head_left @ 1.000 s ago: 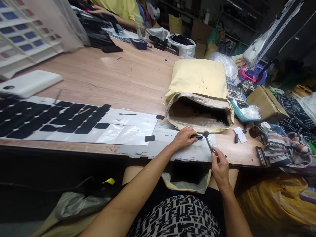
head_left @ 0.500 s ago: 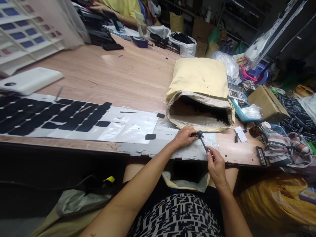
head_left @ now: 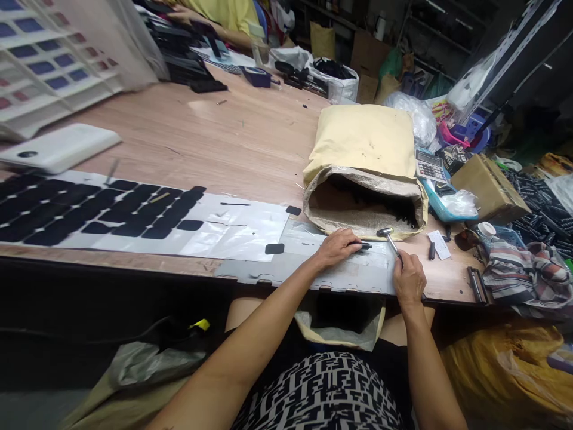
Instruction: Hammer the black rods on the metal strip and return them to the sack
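My left hand [head_left: 336,249] rests low over a clear-covered work mat [head_left: 290,272], its fingers closed on a small black piece [head_left: 366,245] whose end pokes out to the right. I cannot make out what kind of piece it is. In my right hand [head_left: 409,279] is a small metal hammer [head_left: 391,243], gripped by its handle. The hammer head is up and to the right of the black piece, apart from it. Just beyond both hands, a yellow sack [head_left: 364,140] lies with its mouth towards me, dark pieces inside.
Left of the mat, black rounded patches lie in rows on a white sheet [head_left: 233,239]. A white device [head_left: 67,146] sits at far left. On the right are a calculator [head_left: 430,166], a cardboard box [head_left: 490,185] and a striped cloth [head_left: 510,272]. Another person's yellow sleeve [head_left: 228,15] shows at the back.
My right hand has drawn the hammer to the right, away from the black piece. My left hand has stayed nearly in place, still holding that piece.
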`<state>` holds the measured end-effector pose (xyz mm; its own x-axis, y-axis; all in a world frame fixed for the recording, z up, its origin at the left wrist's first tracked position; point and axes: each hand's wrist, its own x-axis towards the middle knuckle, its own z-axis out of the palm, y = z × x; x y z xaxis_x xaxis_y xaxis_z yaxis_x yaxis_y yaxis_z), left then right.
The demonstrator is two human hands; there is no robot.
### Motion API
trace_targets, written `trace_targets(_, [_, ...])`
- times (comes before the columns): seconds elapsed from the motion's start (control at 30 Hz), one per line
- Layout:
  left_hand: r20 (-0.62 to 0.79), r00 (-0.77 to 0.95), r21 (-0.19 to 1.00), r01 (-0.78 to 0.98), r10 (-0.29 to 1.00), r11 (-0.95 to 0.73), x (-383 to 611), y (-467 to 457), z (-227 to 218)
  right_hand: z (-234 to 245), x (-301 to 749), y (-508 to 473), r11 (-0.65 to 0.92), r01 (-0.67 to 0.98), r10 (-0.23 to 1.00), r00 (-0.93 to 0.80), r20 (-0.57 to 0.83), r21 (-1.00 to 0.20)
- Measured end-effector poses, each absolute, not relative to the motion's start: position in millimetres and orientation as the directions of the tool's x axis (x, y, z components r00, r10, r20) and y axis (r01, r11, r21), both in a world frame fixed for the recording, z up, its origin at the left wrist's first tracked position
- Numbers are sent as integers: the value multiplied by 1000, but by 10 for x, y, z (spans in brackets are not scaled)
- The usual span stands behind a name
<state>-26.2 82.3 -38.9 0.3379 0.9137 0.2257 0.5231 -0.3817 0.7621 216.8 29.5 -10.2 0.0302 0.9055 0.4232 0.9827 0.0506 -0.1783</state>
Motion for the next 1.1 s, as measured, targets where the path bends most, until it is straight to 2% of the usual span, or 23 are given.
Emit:
trace_targets(0.13, [218, 275, 839, 438, 936, -324, -292, 800, -352, -218, 2136, 290, 38, 996, 881, 3, 473, -76])
trace_targets(0.33, [150, 191, 964, 191, 970, -187, -330, 728, -327, -232, 2124, 268, 61, 996, 859, -16, 511, -71])
trace_targets(0.57, [133, 139, 991, -38, 981, -129, -353, 702, -250, -250, 2138, 268, 63, 996, 842, -17, 540, -67])
trace_targets(0.67, [158, 187, 980, -146, 969, -132, -390, 548, -148, -252, 2136, 260, 63, 996, 838, -16, 545, -68])
trace_targets(0.73, [134, 336, 980, -184, 932, -75, -432, 360, -63, -255, 2138, 255, 65, 995, 840, -16, 543, -72])
trace_targets(0.83, [12, 639, 995, -81, 769, 51, -478, 14, 48, -263, 2142, 249, 59, 995, 844, -9, 537, -77])
trace_targets(0.9, [-66, 741, 998, 61, 668, 31, -458, -206, 46, -266, 2143, 247, 53, 996, 845, -4, 534, -76])
trace_targets(0.97, [-143, 738, 973, 225, 659, -41, -395, -392, -61, -267, 2143, 245, 52, 996, 846, -6, 533, -72])
trace_targets(1.1, [-281, 582, 840, 533, 764, -97, -264, -644, -424, -267, 2143, 241, 57, 997, 845, -17, 534, -58])
